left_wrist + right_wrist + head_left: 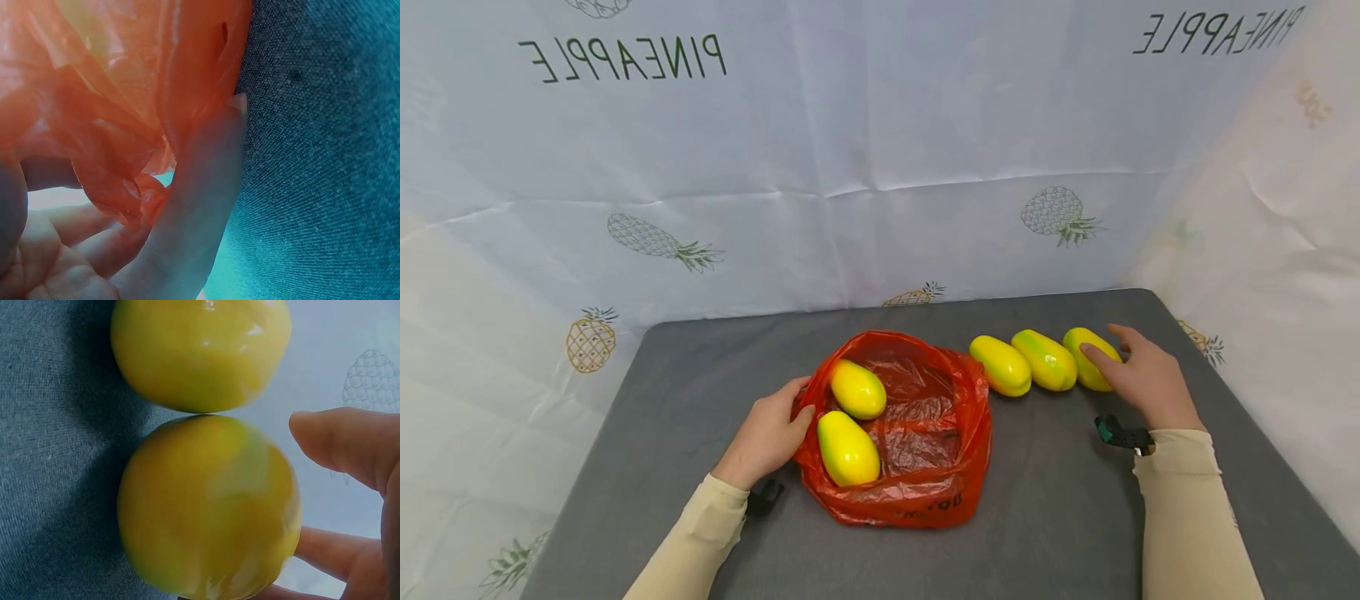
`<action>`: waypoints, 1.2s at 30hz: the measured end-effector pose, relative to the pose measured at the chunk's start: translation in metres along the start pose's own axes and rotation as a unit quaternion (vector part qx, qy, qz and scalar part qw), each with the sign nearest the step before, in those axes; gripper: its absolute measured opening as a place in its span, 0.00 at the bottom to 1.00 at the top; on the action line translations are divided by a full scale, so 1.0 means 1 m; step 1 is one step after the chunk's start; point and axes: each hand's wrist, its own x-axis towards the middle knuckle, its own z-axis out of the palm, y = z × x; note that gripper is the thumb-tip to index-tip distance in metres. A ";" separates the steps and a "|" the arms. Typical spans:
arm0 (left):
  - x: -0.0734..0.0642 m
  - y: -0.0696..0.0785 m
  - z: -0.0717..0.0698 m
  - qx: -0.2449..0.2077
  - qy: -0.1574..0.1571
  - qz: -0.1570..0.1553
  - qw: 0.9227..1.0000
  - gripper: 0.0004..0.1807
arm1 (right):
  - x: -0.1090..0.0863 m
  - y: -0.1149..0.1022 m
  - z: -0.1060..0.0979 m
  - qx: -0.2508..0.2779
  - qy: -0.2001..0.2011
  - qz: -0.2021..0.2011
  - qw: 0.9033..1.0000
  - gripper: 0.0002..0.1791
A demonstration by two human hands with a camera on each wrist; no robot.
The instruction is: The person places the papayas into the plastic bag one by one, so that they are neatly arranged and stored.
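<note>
Partly hidden fruit [1090,375], bag [917,433], unclear lettering [955,502]

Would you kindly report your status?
Left hand gripping red plastic bag; right hand open at rightmost yellow fruit; two yellow fruits bagged; no obstruction visible.

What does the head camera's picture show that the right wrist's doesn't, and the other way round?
Only the head view: the red bag with two yellow fruits inside, the left hand holding its edge, and the leftmost fruit of the row outside.

Only the right wrist view: a visible gap between the thumb and the fruits; from the head, the thumb overlaps one.

Both: the right hand, the row's middle fruit and rightmost fruit, the grey tabletop and the pineapple-print cloth.
</note>
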 end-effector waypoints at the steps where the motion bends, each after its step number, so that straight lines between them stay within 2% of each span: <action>1: 0.000 0.000 0.000 0.000 0.000 0.000 1.000 0.29 | 0.000 0.000 0.000 0.001 -0.004 0.003 1.000 0.55; 13: 0.000 -0.002 0.000 0.012 0.001 0.019 1.000 0.28 | -0.001 0.002 0.003 0.004 -0.026 0.013 1.000 0.55; 28: 0.000 -0.001 0.001 0.016 0.004 0.013 1.000 0.28 | 0.002 0.002 0.004 0.001 -0.030 0.014 0.999 0.53; 36: 0.000 -0.001 0.000 0.018 0.003 0.012 1.000 0.28 | 0.001 0.001 0.000 -0.008 -0.010 0.009 1.000 0.53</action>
